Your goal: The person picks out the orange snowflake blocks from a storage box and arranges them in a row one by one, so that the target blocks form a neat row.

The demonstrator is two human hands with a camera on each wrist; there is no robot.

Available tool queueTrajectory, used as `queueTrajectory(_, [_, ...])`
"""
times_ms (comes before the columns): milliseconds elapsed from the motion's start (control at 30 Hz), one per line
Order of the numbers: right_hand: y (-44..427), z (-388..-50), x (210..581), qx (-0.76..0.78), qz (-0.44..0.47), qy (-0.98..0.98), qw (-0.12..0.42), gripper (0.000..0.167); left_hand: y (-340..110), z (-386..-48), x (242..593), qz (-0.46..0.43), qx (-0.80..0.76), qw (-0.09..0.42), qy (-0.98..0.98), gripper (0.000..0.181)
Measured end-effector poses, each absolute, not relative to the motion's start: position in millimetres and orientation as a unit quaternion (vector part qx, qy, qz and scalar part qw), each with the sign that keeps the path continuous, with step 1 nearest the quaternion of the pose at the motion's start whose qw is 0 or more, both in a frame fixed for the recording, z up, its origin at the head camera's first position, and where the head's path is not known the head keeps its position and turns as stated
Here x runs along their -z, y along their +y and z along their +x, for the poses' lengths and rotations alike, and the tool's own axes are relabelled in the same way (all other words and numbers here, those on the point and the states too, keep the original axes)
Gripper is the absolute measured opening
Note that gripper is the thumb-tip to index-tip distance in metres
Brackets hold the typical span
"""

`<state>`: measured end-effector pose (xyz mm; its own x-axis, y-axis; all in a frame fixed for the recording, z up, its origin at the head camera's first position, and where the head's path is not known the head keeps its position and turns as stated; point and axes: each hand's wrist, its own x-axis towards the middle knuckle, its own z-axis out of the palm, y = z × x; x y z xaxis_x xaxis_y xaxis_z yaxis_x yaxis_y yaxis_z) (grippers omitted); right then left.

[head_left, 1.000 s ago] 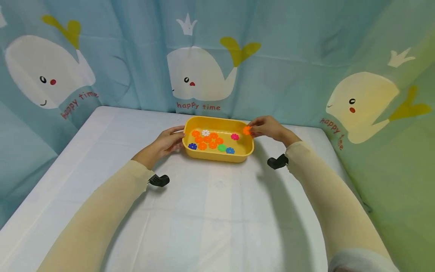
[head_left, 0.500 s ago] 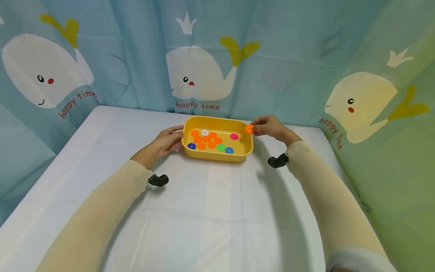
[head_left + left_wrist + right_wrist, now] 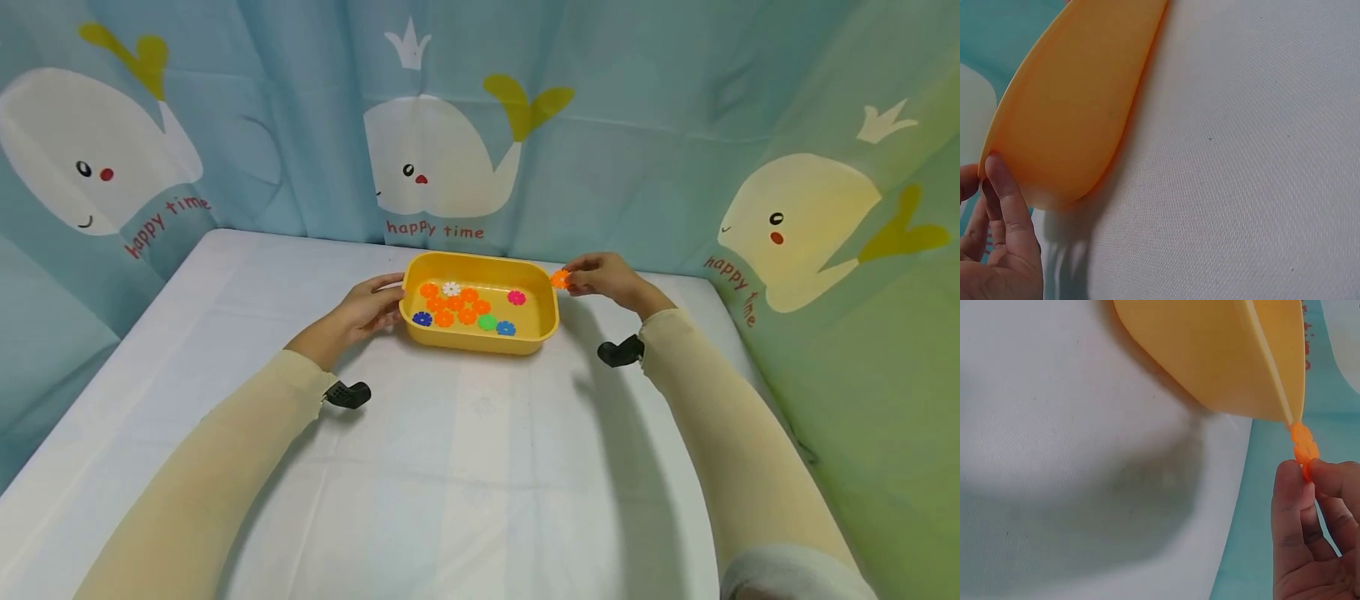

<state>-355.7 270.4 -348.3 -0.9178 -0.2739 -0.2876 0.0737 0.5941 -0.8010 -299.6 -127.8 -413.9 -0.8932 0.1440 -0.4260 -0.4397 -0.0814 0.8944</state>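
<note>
A yellow basin (image 3: 480,340) stands at the back of the table, holding several orange flower-shaped pieces and a white (image 3: 451,288), a pink (image 3: 516,297), a green (image 3: 487,322) and two blue ones. My left hand (image 3: 366,310) grips its left end; in the left wrist view the thumb and fingers (image 3: 1004,181) pinch the rim. At the right end, my right hand (image 3: 611,279) pinches an orange flower piece (image 3: 559,279) between thumb and fingers. The right wrist view shows this orange piece (image 3: 1304,445) at the basin's rim, held from its near edge.
The basin stands on a white table cover (image 3: 450,467). Behind and to the right hangs a blue-green curtain (image 3: 637,183) with whale prints, close behind the basin. A black device (image 3: 348,395) sticks out at the left wrist, another (image 3: 621,352) at the right.
My right hand has moved slightly right with the orange piece, from over the inside of the basin's right end to just outside its rim. My left hand keeps its grip.
</note>
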Motion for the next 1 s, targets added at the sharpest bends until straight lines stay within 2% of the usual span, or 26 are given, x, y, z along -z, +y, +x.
queueTrajectory(1000, [300, -361, 366, 0.467, -0.041, 0.859, 0.205, 0.041, -127, -300, 413, -0.125, -0.727, 0.198, 0.645, 0.050])
